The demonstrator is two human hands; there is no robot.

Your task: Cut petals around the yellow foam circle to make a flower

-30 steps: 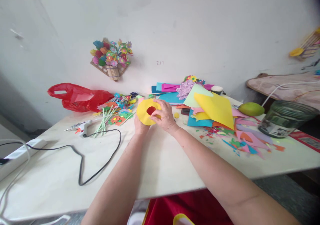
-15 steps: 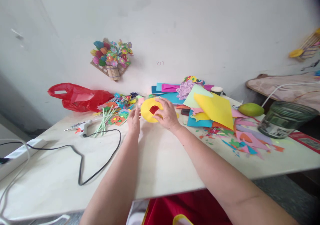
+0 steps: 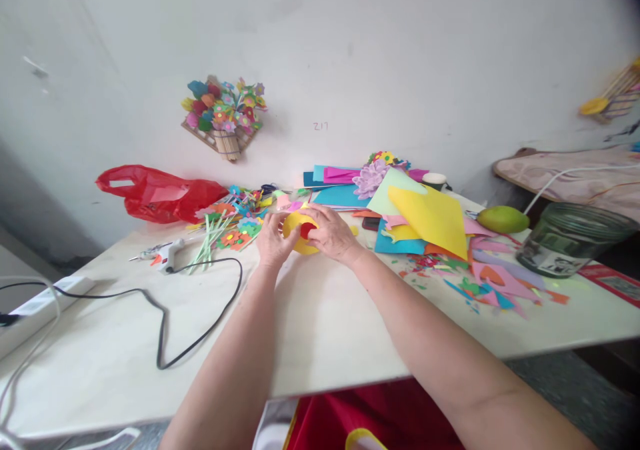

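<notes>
Between my two hands, over the middle of the table, is a yellow foam circle with a red round piece at its centre. My left hand grips its left side, the thumb laid on the front face. On the right side, my right hand has its fingers over the top edge and its thumb on the red piece. Fingers cover parts of the yellow rim. Small pink scraps lie just behind.
A glue gun with its black cord lies left, near green stems, foam flowers and a red bag. On the right are foam sheets, scraps, a green mango-like fruit and a glass jar.
My left hand has closed onto the yellow foam circle, its thumb moving right across the face. The circle has tipped and shows less of its face; the right thumb now presses the red piece.
</notes>
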